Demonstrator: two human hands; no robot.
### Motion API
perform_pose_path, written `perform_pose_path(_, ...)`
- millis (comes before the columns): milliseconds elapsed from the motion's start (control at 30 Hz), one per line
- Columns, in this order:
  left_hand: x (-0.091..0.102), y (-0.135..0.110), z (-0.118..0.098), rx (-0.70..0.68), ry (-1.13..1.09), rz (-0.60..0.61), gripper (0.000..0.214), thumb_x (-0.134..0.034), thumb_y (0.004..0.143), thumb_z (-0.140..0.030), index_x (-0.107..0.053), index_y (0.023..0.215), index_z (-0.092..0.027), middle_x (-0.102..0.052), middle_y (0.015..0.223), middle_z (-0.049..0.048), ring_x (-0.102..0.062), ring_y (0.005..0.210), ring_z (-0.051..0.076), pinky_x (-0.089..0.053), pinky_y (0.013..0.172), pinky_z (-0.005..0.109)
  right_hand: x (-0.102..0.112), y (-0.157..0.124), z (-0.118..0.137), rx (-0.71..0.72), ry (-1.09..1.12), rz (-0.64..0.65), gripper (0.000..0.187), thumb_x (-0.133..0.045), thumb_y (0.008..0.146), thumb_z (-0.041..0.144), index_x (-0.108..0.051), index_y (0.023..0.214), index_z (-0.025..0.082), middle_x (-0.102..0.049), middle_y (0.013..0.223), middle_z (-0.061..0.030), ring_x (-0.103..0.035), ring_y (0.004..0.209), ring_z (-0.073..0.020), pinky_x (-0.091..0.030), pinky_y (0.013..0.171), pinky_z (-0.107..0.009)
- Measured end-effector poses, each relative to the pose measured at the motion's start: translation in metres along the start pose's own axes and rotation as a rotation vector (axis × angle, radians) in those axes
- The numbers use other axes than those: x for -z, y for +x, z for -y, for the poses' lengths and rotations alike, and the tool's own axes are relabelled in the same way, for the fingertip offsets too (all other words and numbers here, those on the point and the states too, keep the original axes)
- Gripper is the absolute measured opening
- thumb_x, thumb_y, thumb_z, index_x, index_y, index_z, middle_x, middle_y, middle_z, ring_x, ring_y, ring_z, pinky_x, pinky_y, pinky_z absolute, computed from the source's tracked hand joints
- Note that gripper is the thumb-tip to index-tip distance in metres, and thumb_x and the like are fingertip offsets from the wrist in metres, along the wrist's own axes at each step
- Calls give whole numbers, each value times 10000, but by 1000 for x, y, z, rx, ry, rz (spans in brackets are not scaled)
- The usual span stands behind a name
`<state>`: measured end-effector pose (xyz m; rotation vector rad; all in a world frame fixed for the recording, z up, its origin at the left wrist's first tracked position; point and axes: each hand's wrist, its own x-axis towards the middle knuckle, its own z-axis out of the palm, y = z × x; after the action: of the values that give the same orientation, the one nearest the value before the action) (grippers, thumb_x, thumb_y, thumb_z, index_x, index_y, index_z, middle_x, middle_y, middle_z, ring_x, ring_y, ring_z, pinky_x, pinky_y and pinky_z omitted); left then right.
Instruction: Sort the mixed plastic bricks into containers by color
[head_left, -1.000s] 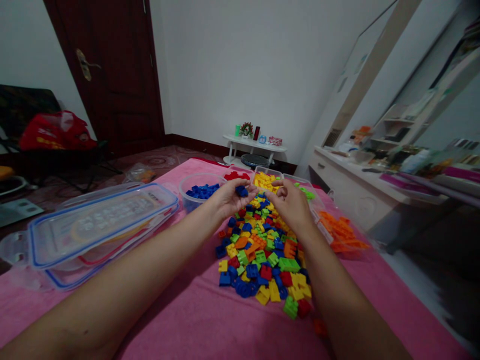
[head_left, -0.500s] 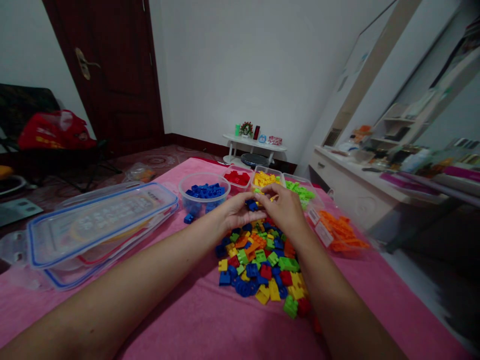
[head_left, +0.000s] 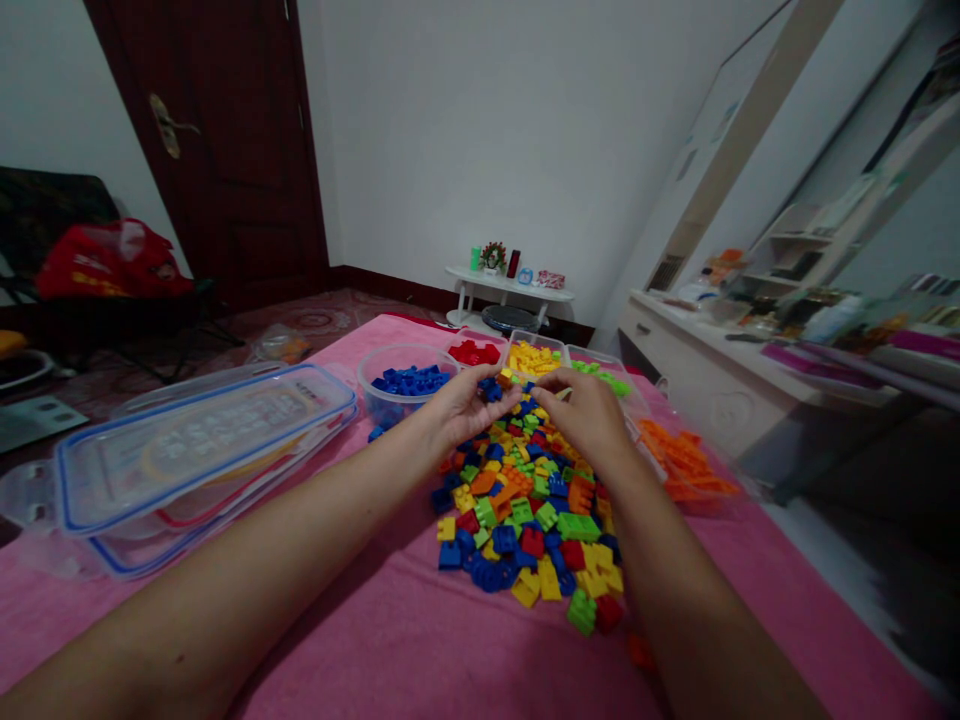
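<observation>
A heap of mixed coloured bricks (head_left: 529, 510) lies on the pink cloth (head_left: 420, 640). Over its far end my left hand (head_left: 465, 410) is cupped with blue bricks (head_left: 489, 390) in its fingers. My right hand (head_left: 581, 415) hovers just to the right, fingers curled in a pinch close to the left hand's fingertips; what it pinches is too small to name. Behind the hands stand a round tub of blue bricks (head_left: 405, 385) and small boxes of red bricks (head_left: 472, 352), yellow bricks (head_left: 531, 358) and green bricks (head_left: 604, 378).
Stacked clear lidded boxes (head_left: 195, 450) lie at the left on the cloth. Orange bricks in a clear tray (head_left: 682, 465) sit at the right. One stray blue brick (head_left: 375, 434) lies by the round tub. A dresser (head_left: 712, 380) stands at the right, a door (head_left: 225, 140) at the far left.
Both hands dipped onto the far end of the heap half a second ago and have lifted again. The left hand still carries blue bricks. A stray blue brick appeared by the round tub.
</observation>
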<state>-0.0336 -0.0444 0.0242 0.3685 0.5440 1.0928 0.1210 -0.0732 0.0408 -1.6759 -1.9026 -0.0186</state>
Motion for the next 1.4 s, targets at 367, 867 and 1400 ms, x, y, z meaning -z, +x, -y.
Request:
perform_pose_path(367, -4, -6, -4, 61, 47, -11, 117, -562, 828, -186, -536, 742, -112, -573, 597, 23, -601, 513, 109, -529, 457, 189, -24, -16, 7, 143, -264, 502, 323, -642, 711, 410, -685, 987, 248, -705, 951, -46, -635, 870, -218, -410, 630, -260)
perform_pose_path(867, -4, -9, -4, 119, 119, -43, 240, -613, 803, -340, -528, 720, -131, -542, 584, 11, -510, 420, 65, -454, 369, 148, -25, -17, 9, 178, -299, 474, 184, -609, 737, 356, -681, 868, 248, -702, 874, -33, -634, 811, -196, -396, 606, -251)
perform_pose_path(1400, 3, -2, 4, 120, 190, 17, 239, -648, 780, -318, -543, 746, -107, -562, 631, 28, -475, 404, 35, -406, 332, 105, -26, -19, 10, 212, -354, 495, 258, -597, 751, 449, -671, 845, 220, -689, 874, -60, -637, 804, -218, -405, 610, -270)
